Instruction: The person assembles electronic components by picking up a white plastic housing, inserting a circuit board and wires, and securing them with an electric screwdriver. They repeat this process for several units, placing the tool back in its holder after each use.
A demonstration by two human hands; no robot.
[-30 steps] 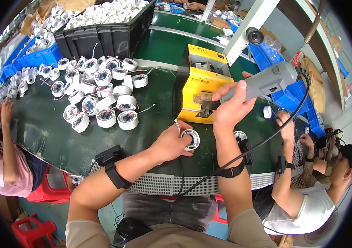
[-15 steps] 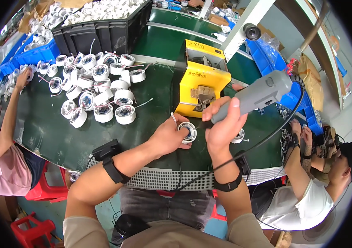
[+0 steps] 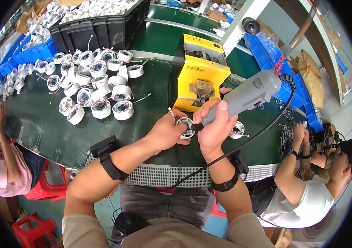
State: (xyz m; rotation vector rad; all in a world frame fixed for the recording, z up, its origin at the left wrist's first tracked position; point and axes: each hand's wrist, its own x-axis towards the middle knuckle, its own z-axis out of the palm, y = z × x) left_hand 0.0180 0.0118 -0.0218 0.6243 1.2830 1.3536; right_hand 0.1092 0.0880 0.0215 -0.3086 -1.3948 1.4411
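My left hand (image 3: 165, 133) is gripping a white ring (image 3: 186, 127) just right of the middle of the frame, thumb and fingers clamped on its rim, and I am judging that this pinch is there to stop it turning on the green table (image 3: 151, 97). I am leaving its open face upward and towards the right, seemingly so the inside is within reach. My right hand (image 3: 214, 130) is closing around a grey electric screwdriver (image 3: 244, 99), fingers wrapped about its body, with its dark nose slanting down to the left at the ring's right edge; I cannot tell whether the tip is touching. Its black cable (image 3: 262, 138) is looping right and then down over my forearm, probably so it is not crossing the ring. A second white ring (image 3: 237, 129) is lying just right of my right hand, perhaps for being handy. Above my hands a yellow machine (image 3: 194, 74) is standing with its front facing me, likely for easy reaching. Left of centre, a loose pile of white rings (image 3: 101, 108) is sitting below a black bin (image 3: 97, 35), apparently leaving my working spot uncrowded.
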